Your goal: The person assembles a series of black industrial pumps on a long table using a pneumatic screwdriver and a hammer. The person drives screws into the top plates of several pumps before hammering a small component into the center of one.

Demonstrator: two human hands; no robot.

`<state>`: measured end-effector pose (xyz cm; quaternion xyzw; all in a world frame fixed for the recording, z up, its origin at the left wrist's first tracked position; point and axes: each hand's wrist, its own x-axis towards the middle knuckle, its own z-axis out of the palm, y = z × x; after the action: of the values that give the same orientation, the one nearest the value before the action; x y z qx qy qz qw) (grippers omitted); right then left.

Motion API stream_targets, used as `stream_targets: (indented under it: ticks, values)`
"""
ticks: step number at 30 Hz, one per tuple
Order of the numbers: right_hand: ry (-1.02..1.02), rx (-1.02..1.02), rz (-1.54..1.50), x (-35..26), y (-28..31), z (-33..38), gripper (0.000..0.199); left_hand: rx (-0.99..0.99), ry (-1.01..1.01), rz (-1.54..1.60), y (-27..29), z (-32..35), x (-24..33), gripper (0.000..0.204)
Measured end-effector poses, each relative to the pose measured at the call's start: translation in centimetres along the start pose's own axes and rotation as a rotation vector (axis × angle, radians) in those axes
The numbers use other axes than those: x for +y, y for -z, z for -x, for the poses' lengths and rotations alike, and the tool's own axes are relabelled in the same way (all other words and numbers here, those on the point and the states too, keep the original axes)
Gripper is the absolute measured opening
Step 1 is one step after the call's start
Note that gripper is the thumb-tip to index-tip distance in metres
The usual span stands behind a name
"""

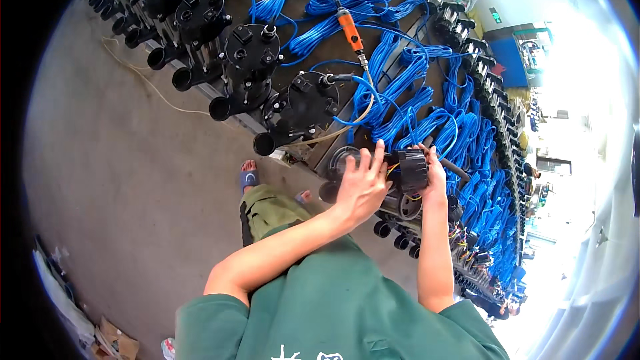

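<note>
My right hand (435, 175) is closed on a black ribbed round cap (412, 171), with a dark cable at its side. Thin coloured wires (393, 168) come out of the cap toward my left hand. Fingers spread, my left hand (363, 190) is beside the cap and over an opened black pump body (341, 160); whether a fingertip touches the wires cannot be made out. Just beyond stands a closed black pump (307, 103) with a side outlet and a blue cable. An orange power screwdriver (349, 30) lies on the blue cables, a hose at its end.
Black pumps (250, 60) line the bench edge at far left, and another row (477, 60) runs along the far side. Bundled blue cables (400, 67) cover the bench between them. Opened units with loose wires (467, 247) continue to my right. A thin hose (160, 90) lies on the floor.
</note>
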<state>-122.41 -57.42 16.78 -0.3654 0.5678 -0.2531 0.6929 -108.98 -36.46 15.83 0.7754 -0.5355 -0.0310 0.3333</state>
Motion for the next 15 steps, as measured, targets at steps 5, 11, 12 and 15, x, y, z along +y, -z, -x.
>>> stream_targets:
  ticks: [5,11,12,15]
  values:
    - [0.093,-0.062,0.044,0.4,-0.4,0.4,0.049,-0.327,0.041,0.332,2.0,-0.8,-3.6,0.038]
    - [0.115,-0.033,0.023,0.0,-1.7,2.0,0.047,-0.362,0.138,0.493,1.6,-4.0,-4.4,0.034]
    - [0.132,-0.028,0.035,0.0,-2.1,2.4,0.047,-0.313,0.157,0.506,1.3,-3.8,-4.4,0.032]
    - [0.330,0.010,0.178,-0.2,-3.6,4.3,0.049,-0.219,0.196,0.548,1.0,-2.8,-3.3,0.026]
